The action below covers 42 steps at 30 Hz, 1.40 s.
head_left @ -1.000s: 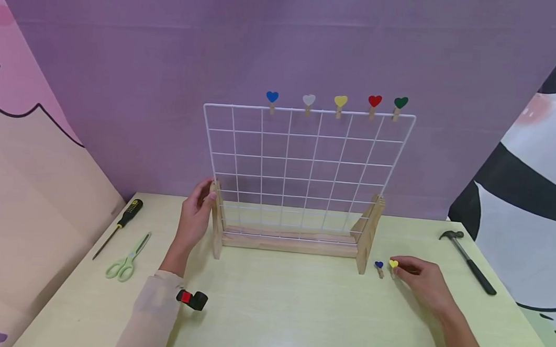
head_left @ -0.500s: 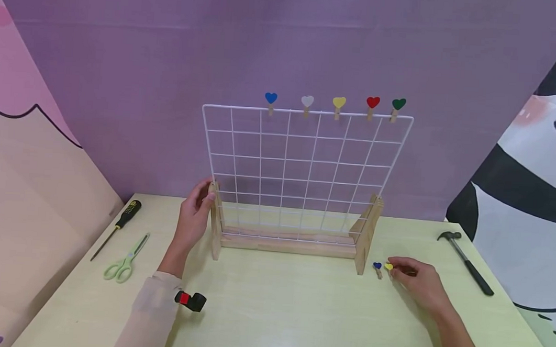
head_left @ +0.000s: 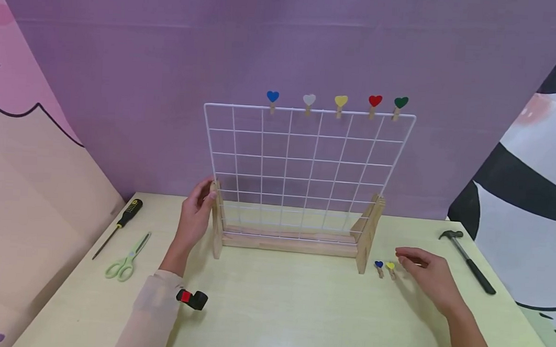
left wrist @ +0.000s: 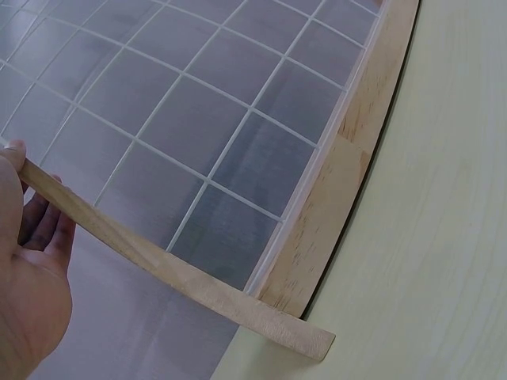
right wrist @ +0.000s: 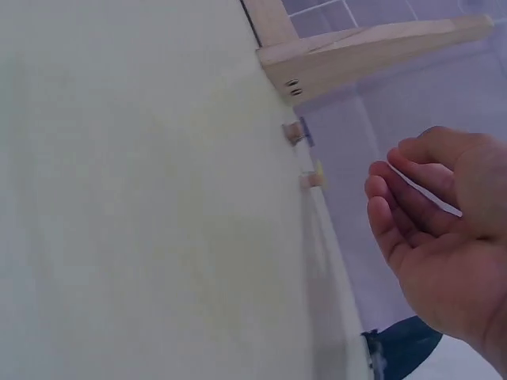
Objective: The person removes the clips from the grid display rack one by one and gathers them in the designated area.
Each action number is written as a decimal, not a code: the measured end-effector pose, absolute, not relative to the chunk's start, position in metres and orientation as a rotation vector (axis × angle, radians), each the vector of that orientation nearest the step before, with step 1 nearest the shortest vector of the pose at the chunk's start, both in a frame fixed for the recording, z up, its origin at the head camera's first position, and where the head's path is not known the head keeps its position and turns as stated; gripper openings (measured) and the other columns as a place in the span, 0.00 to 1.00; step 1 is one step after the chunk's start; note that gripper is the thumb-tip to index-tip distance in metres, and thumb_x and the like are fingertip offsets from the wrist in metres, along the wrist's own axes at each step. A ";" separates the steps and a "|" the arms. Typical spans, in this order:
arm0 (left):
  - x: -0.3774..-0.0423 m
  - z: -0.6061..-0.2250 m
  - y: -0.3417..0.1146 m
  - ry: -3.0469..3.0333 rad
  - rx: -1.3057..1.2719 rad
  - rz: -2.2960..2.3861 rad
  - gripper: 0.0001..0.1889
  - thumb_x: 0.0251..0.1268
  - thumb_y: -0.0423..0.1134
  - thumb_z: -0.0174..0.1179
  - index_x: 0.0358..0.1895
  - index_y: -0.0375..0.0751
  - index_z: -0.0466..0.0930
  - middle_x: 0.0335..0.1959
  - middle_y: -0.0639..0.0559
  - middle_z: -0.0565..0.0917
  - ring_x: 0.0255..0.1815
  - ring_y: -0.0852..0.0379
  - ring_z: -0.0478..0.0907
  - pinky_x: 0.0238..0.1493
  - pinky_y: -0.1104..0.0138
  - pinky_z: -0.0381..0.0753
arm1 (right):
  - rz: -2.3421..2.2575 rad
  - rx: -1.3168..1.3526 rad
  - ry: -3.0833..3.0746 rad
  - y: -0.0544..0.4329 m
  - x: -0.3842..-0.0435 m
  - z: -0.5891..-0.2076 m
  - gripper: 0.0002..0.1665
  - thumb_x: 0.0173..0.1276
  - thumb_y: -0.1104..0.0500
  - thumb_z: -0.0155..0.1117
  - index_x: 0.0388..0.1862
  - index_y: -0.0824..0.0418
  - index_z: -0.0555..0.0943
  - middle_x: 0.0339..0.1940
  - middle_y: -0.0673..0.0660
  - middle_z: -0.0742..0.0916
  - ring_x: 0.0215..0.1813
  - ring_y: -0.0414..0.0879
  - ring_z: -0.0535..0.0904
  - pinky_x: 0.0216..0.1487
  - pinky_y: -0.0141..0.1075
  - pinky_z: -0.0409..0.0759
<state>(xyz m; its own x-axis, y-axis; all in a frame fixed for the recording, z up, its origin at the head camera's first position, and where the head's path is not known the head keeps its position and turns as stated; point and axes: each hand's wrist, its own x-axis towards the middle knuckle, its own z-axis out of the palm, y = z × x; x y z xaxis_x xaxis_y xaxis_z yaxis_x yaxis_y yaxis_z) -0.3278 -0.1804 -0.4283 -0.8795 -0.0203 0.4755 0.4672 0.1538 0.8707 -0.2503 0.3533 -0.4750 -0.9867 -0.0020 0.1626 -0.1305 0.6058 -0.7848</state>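
Observation:
My left hand (head_left: 196, 211) grips the left post of a wooden stand (head_left: 288, 243), thumb in front and fingers behind; the left wrist view shows the post (left wrist: 198, 289) running out of that hand. The stand bears a white wire grid (head_left: 248, 107). Clipped along its top bar are clothespins with hearts: blue (head_left: 272, 96), white (head_left: 308, 99), yellow (head_left: 341, 101), red (head_left: 375, 100) and green (head_left: 401, 102). Right of the stand, a dark blue heart clothespin (head_left: 379, 265) and a yellow heart clothespin (head_left: 390, 266) lie side by side. Just beyond them hovers my right hand (head_left: 430, 276), fingers loosely bent, holding nothing.
A screwdriver (head_left: 128, 215) and green-handled scissors (head_left: 126, 265) lie on the left of the table (head_left: 271, 304). A claw hammer (head_left: 469, 262) lies near its right edge. A purple backdrop (head_left: 146, 83) stands behind.
My right hand has let go of the yellow heart clothespin, now lying beside the dark blue one, and has drawn back slightly up and right. My left hand keeps its grip on the stand.

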 end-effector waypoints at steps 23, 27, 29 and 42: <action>-0.331 -0.427 -0.182 -2.053 -0.442 -1.769 0.24 0.82 0.37 0.52 0.75 0.36 0.67 0.67 0.36 0.77 0.59 0.60 0.75 0.57 0.82 0.76 | 1.470 0.390 -2.531 0.307 -0.261 -0.367 0.22 0.80 0.55 0.60 0.65 0.66 0.80 0.49 0.31 0.87 0.51 0.27 0.84 0.53 0.18 0.79; -0.331 -0.426 -0.181 -2.056 -0.433 -1.776 0.24 0.82 0.37 0.52 0.76 0.36 0.66 0.67 0.36 0.77 0.62 0.54 0.75 0.58 0.82 0.75 | 1.370 0.391 -2.548 0.297 -0.260 -0.340 0.20 0.79 0.54 0.61 0.64 0.61 0.82 0.51 0.35 0.88 0.51 0.27 0.83 0.53 0.17 0.78; -0.330 -0.425 -0.180 -2.060 -0.432 -1.780 0.24 0.82 0.37 0.52 0.76 0.36 0.66 0.67 0.36 0.76 0.63 0.52 0.74 0.58 0.82 0.75 | 1.304 0.392 -2.573 0.292 -0.259 -0.326 0.19 0.79 0.52 0.61 0.63 0.57 0.83 0.52 0.35 0.88 0.53 0.26 0.82 0.53 0.16 0.77; -0.329 -0.429 -0.180 -2.063 -0.418 -1.796 0.24 0.82 0.37 0.52 0.76 0.37 0.66 0.68 0.36 0.76 0.61 0.62 0.75 0.57 0.82 0.75 | 1.314 0.475 -2.487 0.265 -0.258 -0.264 0.19 0.79 0.51 0.61 0.63 0.56 0.83 0.54 0.40 0.89 0.56 0.32 0.83 0.57 0.16 0.76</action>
